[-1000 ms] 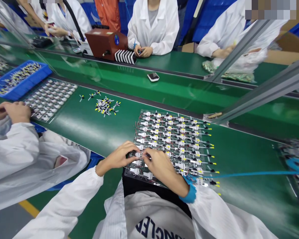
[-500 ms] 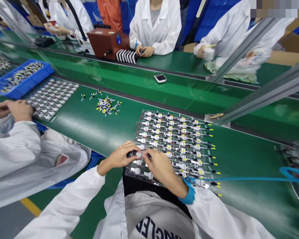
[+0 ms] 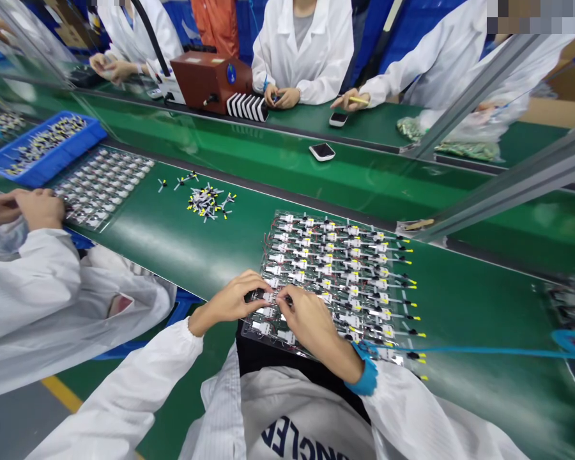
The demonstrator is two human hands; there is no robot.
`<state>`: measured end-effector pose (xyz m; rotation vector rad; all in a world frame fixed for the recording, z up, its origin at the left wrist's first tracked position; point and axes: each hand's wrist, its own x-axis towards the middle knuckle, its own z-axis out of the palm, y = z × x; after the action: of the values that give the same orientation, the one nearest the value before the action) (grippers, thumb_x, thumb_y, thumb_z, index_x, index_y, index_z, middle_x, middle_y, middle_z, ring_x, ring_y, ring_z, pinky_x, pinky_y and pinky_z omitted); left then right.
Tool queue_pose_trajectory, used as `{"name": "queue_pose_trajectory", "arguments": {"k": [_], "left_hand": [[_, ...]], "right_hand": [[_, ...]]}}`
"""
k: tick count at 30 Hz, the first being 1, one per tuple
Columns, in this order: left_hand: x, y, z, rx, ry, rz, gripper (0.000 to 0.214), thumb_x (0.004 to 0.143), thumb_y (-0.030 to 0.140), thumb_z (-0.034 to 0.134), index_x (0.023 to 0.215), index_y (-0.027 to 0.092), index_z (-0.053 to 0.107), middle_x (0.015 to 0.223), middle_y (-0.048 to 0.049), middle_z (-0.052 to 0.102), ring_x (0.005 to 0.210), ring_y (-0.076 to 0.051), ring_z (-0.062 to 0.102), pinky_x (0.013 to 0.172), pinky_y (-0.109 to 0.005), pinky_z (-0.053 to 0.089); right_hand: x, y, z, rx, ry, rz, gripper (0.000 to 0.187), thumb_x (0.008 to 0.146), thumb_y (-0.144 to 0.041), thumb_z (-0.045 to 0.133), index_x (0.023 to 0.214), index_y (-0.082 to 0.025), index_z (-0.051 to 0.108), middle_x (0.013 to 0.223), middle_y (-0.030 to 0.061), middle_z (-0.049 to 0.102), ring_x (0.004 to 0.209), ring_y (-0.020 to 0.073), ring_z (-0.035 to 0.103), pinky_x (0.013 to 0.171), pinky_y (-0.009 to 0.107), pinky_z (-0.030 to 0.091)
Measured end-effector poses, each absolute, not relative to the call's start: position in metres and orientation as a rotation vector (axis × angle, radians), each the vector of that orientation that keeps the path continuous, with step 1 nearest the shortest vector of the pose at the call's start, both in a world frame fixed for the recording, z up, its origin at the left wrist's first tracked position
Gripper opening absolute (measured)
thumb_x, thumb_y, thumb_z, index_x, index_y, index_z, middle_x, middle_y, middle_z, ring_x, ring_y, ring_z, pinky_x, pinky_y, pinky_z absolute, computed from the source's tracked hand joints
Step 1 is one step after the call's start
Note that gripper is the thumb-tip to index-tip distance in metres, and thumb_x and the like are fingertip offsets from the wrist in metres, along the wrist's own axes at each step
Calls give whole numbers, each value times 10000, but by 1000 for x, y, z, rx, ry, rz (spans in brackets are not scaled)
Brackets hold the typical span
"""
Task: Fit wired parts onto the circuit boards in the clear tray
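Two hands pinching at a white connector on a wired tray

From the head camera, the left hand (image 3: 227,301) and the right hand (image 3: 311,324) sit close together over the near corner of a clear plastic tray (image 3: 255,337), which lies on a green conveyor bench (image 3: 474,306). The left fingers (image 3: 239,291) are curled narrow around a small black piece (image 3: 252,296). The right fingertips (image 3: 287,300) are pinched tight on a white connector (image 3: 269,297) in the tray's near rows, just beside that black piece. Rows of white connectors with thin wires and yellow-tipped leads fill the rest of the tray. A blue wrist strap (image 3: 367,377) circles the right wrist, and its blue cord (image 3: 464,350) runs off across the bench. Further along lie a loose pile of small wired parts (image 3: 206,202), a second tray (image 3: 100,186) and a blue bin (image 3: 43,144). A neighbour's hands (image 3: 38,209) rest on that second tray's edge. Across the bench, beyond a phone (image 3: 322,151), stands a brown box machine (image 3: 206,83)
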<state>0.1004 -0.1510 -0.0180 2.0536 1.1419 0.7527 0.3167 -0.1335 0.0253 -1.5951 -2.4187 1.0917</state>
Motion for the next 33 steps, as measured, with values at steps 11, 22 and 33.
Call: {"name": "queue_pose_trajectory", "arguments": {"k": [11,22,33], "left_hand": [[101,-151,-19,2062,1143,784,209,956,371,682,1078,201,698,1020,-73,721,1008,-215,636,911,-352,497],[100,-146,-16,2075,1110,770,223,951,396,686,1040,195,721,984,-77,728,960,-207,655,883,-352,511],[99,-145,-16,2088,1089,754,226,962,394,670,1052,194,726,985,-88,732,961,-216,655,878,-357,510]], "right_hand": [[315,-134,23,-1583,-2435,1093,167,1020,-236,536,1021,-227,702,970,30,757,827,198,673,678,287,327],[314,-133,28,-1574,-2436,1121,188,1017,-237,527,1016,-224,714,911,31,755,813,194,674,693,281,347],[314,-133,26,-1574,-2450,1089,196,1019,-234,514,1028,-223,710,936,35,762,849,206,686,714,285,363]]}}
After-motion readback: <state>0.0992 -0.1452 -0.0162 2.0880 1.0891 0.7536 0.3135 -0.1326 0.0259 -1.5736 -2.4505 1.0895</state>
